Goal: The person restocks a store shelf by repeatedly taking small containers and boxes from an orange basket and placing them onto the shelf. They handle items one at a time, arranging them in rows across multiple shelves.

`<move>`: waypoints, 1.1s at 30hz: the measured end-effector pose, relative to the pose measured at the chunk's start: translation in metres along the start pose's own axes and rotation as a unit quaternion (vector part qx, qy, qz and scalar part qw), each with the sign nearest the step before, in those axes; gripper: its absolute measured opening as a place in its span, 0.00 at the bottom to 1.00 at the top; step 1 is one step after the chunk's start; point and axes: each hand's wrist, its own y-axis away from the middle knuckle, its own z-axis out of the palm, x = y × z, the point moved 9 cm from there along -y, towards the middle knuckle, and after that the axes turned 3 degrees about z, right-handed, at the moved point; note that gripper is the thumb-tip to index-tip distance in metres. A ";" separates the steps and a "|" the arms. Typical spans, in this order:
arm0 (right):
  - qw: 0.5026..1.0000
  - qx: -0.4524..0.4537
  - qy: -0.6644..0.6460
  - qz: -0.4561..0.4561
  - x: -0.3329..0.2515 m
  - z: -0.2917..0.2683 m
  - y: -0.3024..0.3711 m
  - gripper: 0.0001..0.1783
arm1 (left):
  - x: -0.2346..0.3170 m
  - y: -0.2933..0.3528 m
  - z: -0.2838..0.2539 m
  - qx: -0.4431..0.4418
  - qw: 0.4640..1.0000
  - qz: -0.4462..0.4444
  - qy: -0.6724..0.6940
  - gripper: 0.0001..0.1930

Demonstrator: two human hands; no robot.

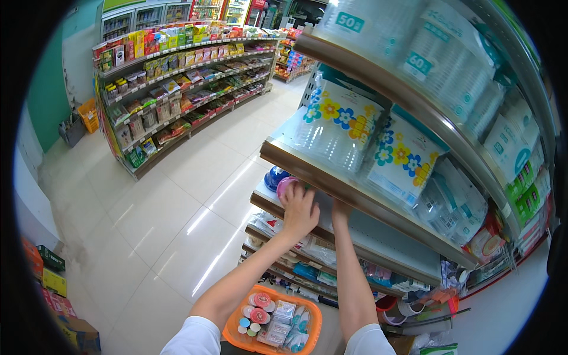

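At the left end of a middle shelf [390, 239], my left hand [300, 208] has its fingers bent over a pink round object [286, 186], perhaps a bowl or lid. Right beside it sits a blue round object [275, 177]. My right hand [341, 208] reaches onto the same shelf, its fingers hidden under the board above. Below my forearms stands an orange plastic basket [318, 319] with red-topped round tubs, small white-capped bottles, clear-wrapped white packs and blue-and-white packets in it.
Packs of clear plastic cups [340, 121] fill the shelf above my hands, whose brown front edge [361, 204] juts out over them. Lower shelves hold bagged goods [322, 251]. Across the tiled aisle runs a snack shelf [183, 83]. Boxes [54, 281] stand at lower left.
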 end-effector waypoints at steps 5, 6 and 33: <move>0.969 0.062 0.114 -0.210 -0.008 0.048 -0.017 0.25 | -0.056 -0.010 -0.026 -0.007 0.998 -0.061 -0.020 0.32; 0.969 0.061 0.112 -0.212 -0.004 0.054 -0.023 0.25 | -0.062 -0.008 -0.026 -0.015 0.998 -0.067 -0.016 0.34; 0.973 -0.114 -0.202 0.013 0.033 0.118 -0.107 0.27 | -0.100 0.012 -0.021 0.002 0.995 -0.094 0.041 0.38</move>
